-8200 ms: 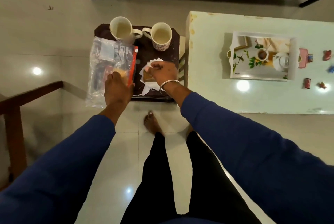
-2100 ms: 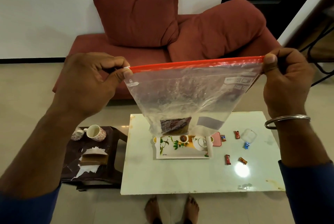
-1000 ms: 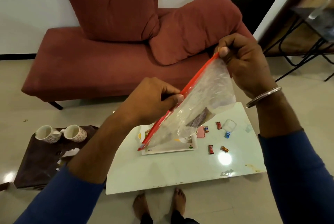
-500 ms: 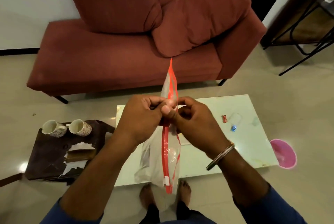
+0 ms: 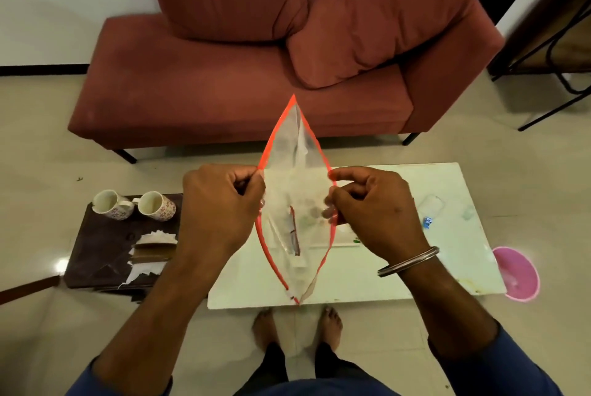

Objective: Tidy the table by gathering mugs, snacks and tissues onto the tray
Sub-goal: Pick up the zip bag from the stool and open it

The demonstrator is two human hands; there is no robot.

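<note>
I hold a clear zip bag (image 5: 295, 178) with an orange seal above the white table (image 5: 383, 280). My left hand (image 5: 220, 213) pinches its left lip and my right hand (image 5: 374, 210) pinches its right lip, so the mouth gapes wide. A dark flat packet lies inside the bag. Two flowered mugs (image 5: 112, 204) (image 5: 156, 206) stand on the dark side table (image 5: 96, 251), with torn white tissues (image 5: 150, 251) and a brown wrapper beside them. A small blue snack (image 5: 427, 221) lies on the white table. The tray is mostly hidden behind my hands and the bag.
A red sofa (image 5: 240, 101) with two cushions stands behind the tables. A pink bowl (image 5: 516, 272) sits on the floor at the white table's right end. A black metal frame (image 5: 563, 43) is at the far right. My bare feet (image 5: 297, 328) stand at the table's front edge.
The bag's seal was pinched together between both hands half a second ago; now my hands have drawn apart and the mouth is pulled wide.
</note>
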